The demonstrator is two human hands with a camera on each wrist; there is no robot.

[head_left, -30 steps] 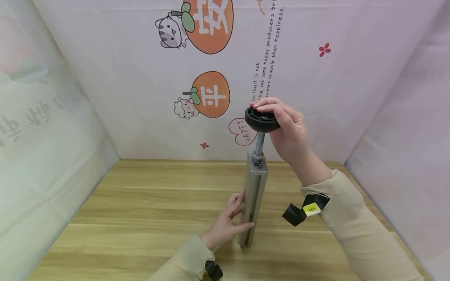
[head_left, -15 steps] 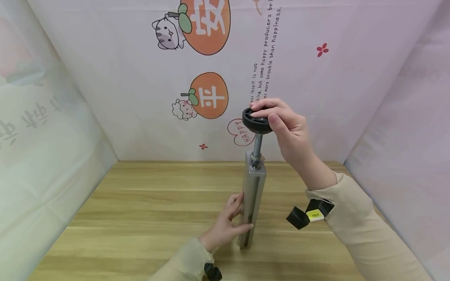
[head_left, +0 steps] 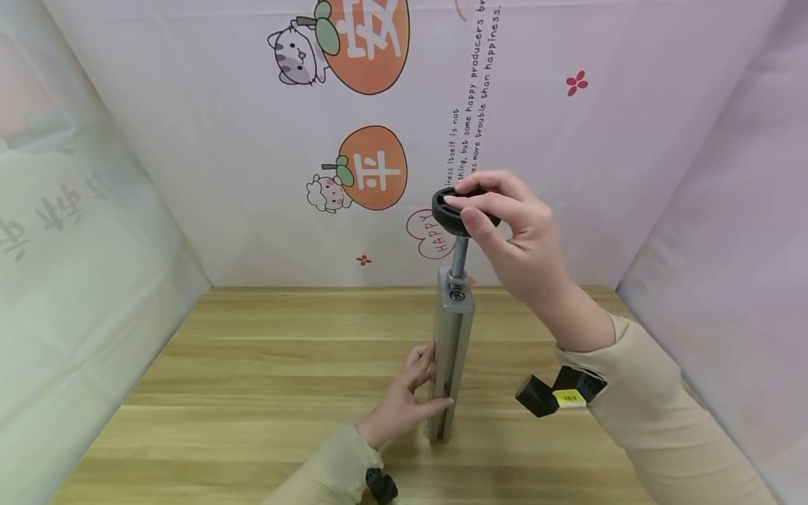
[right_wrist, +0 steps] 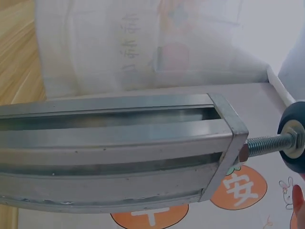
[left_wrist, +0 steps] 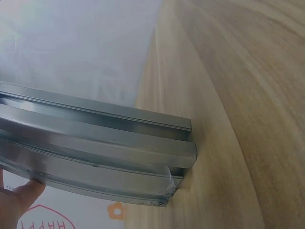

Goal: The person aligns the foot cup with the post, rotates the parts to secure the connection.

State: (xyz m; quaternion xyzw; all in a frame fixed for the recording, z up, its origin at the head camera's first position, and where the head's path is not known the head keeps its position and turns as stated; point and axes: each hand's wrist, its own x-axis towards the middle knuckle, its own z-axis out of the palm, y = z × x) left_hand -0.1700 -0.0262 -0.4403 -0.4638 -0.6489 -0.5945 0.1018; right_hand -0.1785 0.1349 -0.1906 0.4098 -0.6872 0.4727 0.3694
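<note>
An aluminium extrusion profile (head_left: 447,358) stands upright on the wooden tabletop in the head view. Its slotted sides fill much of both wrist views. From the left, my left hand (head_left: 400,407) grips its lower part, thumb across the front and fingers behind. A threaded stud (right_wrist: 270,144) with a hex nut (right_wrist: 243,153) rises from its end plate. On top of the stud sits a black leveling foot (head_left: 447,219), hollow side up. My right hand (head_left: 527,242) holds this foot by fingers and thumb at the rim, covering its right side. A screw head (head_left: 457,296) shows beside the nut.
The wooden tabletop (head_left: 284,372) runs back to a white printed cloth (head_left: 252,175). Similar cloth walls stand at the left (head_left: 82,245) and right (head_left: 707,231). Each wrist carries a small black camera, the right one (head_left: 536,396) sticking out towards the profile.
My right hand has turned around the foot, its index finger and thumb moving left across the rim. The profile and my left hand stay nearly in place; the view shifts slightly.
</note>
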